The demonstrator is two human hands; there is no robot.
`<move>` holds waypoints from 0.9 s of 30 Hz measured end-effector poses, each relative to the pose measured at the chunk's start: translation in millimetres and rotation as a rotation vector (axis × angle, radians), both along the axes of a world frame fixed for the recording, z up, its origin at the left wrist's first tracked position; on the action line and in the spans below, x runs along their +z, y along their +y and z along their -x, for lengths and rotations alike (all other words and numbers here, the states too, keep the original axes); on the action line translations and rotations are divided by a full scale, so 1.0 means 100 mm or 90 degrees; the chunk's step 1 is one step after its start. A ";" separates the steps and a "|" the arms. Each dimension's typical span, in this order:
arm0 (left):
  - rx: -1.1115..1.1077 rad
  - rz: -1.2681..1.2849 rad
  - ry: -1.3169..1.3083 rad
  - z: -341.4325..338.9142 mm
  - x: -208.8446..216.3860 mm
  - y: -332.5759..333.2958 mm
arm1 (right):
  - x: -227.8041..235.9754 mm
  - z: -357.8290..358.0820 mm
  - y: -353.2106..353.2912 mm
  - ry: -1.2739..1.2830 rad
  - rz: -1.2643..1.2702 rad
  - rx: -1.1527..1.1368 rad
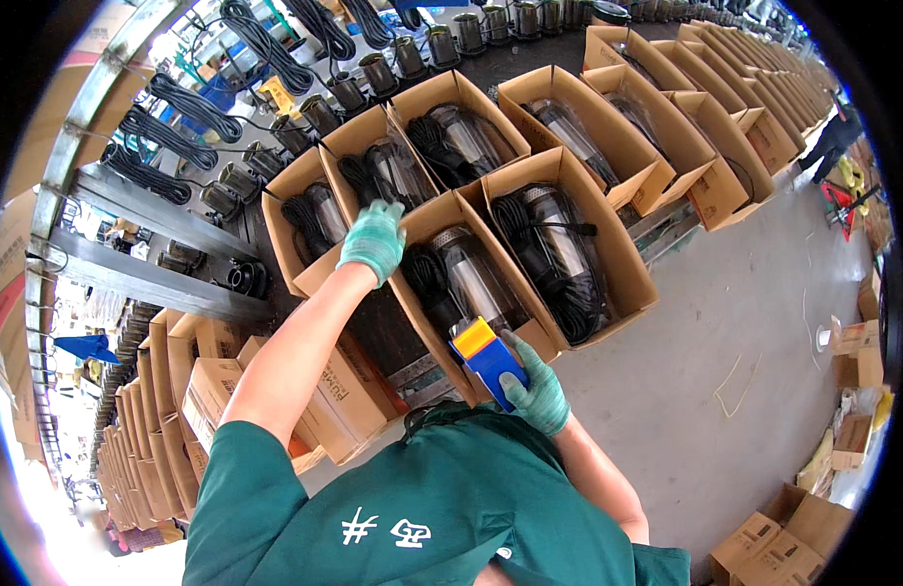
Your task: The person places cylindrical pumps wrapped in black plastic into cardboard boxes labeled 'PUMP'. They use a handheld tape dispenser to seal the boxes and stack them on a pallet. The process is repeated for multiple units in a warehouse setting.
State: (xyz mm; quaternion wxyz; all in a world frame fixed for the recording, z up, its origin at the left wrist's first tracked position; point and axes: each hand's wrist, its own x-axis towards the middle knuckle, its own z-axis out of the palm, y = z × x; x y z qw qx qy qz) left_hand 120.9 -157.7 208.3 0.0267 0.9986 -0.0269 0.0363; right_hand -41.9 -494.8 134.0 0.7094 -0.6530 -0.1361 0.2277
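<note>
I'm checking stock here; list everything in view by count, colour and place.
Cartons: many, brown, centre, upper right, lower corners
Wrapped cylinders: several, silver, inside cartons
Cable coils: many, black, cartons and upper left
Upright cylinders: many, grey, top
Metal beams: several, grey, left
Cloth: one, blue, left
Person: one, dark clothes, upper right
Tool: one, blue and yellow, lower centre
Shirt: one, green, bottom
Left hand: one, gloved green, by cartons
Right hand: one, gloved green, on tool

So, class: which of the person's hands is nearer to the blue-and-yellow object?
The right hand: it holds the blue-and-yellow object. The left hand is farther off, ahead and to the left, over the open cartons.
</note>
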 end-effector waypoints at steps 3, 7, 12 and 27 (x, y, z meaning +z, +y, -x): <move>0.018 -0.053 0.029 0.16 -0.05 -0.07 | -0.05 0.04 0.01 0.009 -0.014 -0.009; 0.059 -0.072 -0.004 0.37 -0.12 -0.30 | -0.06 0.07 -0.03 0.040 0.001 -0.021; 0.056 -0.167 -0.015 0.52 -0.26 -0.42 | 0.04 0.06 -0.01 0.063 0.008 -0.013; -0.020 0.053 0.470 -0.44 -0.45 -0.17 | 0.07 0.02 0.08 -0.015 0.016 -0.029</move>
